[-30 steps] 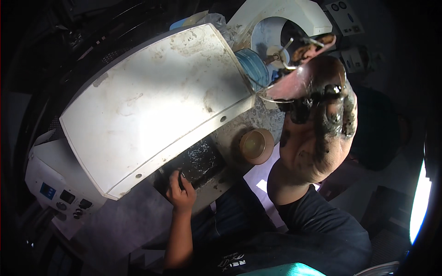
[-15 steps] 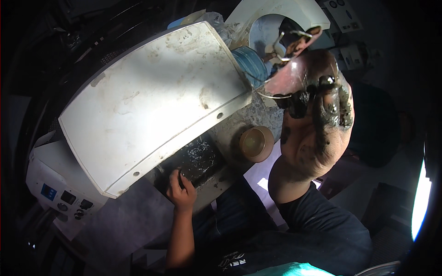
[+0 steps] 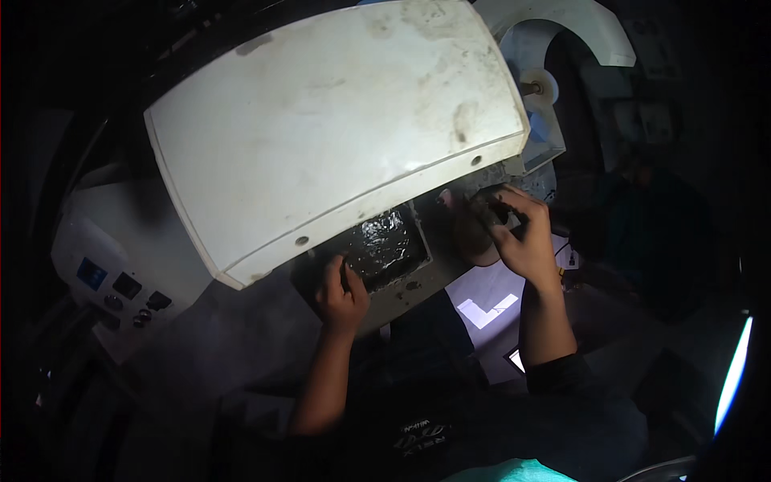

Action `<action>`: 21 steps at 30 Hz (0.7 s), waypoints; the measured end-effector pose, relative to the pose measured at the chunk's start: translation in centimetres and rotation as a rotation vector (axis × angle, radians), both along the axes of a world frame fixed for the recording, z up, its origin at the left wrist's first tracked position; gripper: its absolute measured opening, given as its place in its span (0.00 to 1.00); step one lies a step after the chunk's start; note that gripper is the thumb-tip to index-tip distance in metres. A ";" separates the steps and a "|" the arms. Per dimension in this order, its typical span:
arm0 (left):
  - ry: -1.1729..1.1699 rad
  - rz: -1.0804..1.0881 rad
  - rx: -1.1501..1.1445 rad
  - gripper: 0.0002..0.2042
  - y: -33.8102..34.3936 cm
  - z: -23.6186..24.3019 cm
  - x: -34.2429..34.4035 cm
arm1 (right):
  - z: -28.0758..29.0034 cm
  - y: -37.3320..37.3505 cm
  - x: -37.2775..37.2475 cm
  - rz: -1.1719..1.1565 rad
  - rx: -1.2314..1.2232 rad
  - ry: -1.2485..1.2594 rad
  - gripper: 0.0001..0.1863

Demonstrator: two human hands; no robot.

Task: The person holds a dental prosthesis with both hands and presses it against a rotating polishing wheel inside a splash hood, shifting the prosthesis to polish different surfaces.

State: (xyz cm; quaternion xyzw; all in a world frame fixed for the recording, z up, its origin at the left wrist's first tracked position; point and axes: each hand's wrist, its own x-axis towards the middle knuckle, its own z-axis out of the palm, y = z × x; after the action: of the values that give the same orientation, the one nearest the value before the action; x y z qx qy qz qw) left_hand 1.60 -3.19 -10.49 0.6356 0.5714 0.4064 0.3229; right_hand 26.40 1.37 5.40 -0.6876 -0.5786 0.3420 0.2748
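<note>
While the right hand pinches what looks like a pink dental plate near the white hood, a firm, even grip should prevent slipping.
The left hand curls beside the dark slurry tray; whether it holds anything, I cannot tell.

Stained white hood above a tray of dark wet material, loosely curled left hand beside it, dark-smeared right hand partly hiding a bowl, grip unclear in shadow

We see a tray partly under a hood, between a control box left and a wheel right.
</note>
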 end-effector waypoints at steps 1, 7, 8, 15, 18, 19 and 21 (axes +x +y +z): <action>0.011 -0.024 0.010 0.08 -0.1 -0.1 -0.1 | -1.2 -0.2 0.2 0.016 -0.062 -0.260 0.15; -0.001 0.010 0.047 0.08 0.1 -0.4 0.0 | -8.3 0.1 1.2 0.248 0.011 -0.414 0.14; 0.007 0.011 0.056 0.09 0.1 -0.3 -0.1 | -8.9 -0.1 1.2 0.165 -0.213 -0.550 0.13; -0.052 0.039 0.054 0.10 -0.1 -0.1 -0.5 | -4.2 2.4 -4.3 0.311 -0.071 -0.583 0.15; -0.066 0.033 0.053 0.10 0.0 0.0 -0.6 | -4.3 3.1 -8.5 0.442 -0.103 -0.295 0.15; -0.093 0.036 0.039 0.10 0.1 0.0 -0.7 | -5.5 3.4 -9.5 0.507 -0.051 -0.295 0.17; -0.089 0.047 0.051 0.10 0.2 0.2 -0.7 | -8.2 5.0 -11.2 0.631 -0.137 -0.330 0.19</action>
State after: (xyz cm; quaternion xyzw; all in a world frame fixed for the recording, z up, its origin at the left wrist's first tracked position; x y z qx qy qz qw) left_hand 0.89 -2.95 -10.32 0.6114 0.5609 0.4559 0.3221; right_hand 15.24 6.41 -2.77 -0.5380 -0.7747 0.3321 0.0120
